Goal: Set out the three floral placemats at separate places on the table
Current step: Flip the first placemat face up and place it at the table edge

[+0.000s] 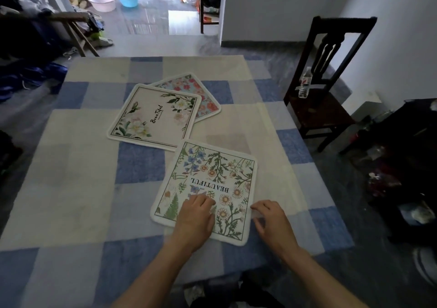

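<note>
Placing step: the first of three mats is being settled at its place; by judgement, two are waiting to be separated.
Wildflower placemat (212, 180): is lying flat on the checked table (71, 165) at the near edge, its word BEAUTIFUL upside down to the wearer.
Left hand (196, 215): is being pressed onto the near part of the wildflower placemat, fingers lightly bent and spread, nothing being clasped.
Right hand (272, 217): is being held just beside the wildflower placemat's right edge, fingers loosely curled and apart, nothing being gripped; contact with the hem cannot be told.
Cream rose placemat (153, 116): is lying just beyond the wildflower placemat, towards the far left; whether the corners are touching cannot be told.
Red-flowered placemat (203, 97): is lying farther beyond the wildflower placemat, partly being covered by the cream rose placemat.
Next move, as judged: the cream rose placemat is being called for, to be lifted off the red-flowered one and carried well apart from the wildflower placemat.
Chair (326, 109): is standing off the table, to the far right of the wildflower placemat, a bottle (305, 83) being carried on its seat.
</note>
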The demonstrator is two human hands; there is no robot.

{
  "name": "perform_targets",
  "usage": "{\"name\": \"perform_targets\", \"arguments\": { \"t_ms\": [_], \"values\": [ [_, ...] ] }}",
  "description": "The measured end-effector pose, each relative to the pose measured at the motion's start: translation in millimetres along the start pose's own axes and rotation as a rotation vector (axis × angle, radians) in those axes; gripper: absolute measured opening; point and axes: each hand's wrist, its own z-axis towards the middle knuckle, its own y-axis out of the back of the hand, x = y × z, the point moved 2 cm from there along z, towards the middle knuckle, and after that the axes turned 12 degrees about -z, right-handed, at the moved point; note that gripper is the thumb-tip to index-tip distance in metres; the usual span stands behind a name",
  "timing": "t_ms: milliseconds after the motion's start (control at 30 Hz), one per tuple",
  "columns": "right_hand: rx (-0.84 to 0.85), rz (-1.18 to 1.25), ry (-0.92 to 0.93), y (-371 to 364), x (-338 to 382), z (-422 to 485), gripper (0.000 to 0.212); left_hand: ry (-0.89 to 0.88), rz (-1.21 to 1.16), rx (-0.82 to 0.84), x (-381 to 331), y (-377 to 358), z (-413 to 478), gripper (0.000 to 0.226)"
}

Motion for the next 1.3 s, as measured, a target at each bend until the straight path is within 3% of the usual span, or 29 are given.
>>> {"name": "perform_targets", "arguments": {
  "t_ms": [167, 433, 600, 800, 1300],
  "values": [
    [0.054, 0.011, 0.111, -9.8, -7.1, 3.7, 0.035, 0.124, 0.033, 0.035, -5.8, -14.8, -11.1, 0.022],
    [0.158, 0.006, 0.293, -17.2, -37.1, 15.6, 0.036, 0.244, 0.07, 0.172, -55.1, -73.6, -6.8, 0.042],
    [0.215, -0.052, 0.42, -21.5, -48.2, 26.4, 0.045, 0.313, 0.11, 0.082, -74.8, -97.4, -3.9, 0.04],
    [0.192, -0.09, 0.539, -18.4, -51.7, 39.5, 0.038, 0.451, 0.187, 0.07, -91.1, -106.9, 6.1, 0.035],
    [0.099, -0.058, 0.542, -6.4, -39.3, 60.4, 0.01, 0.264, 0.135, -0.039, -101.6, -45.2, -21.8, 0.009]
  ]
}}
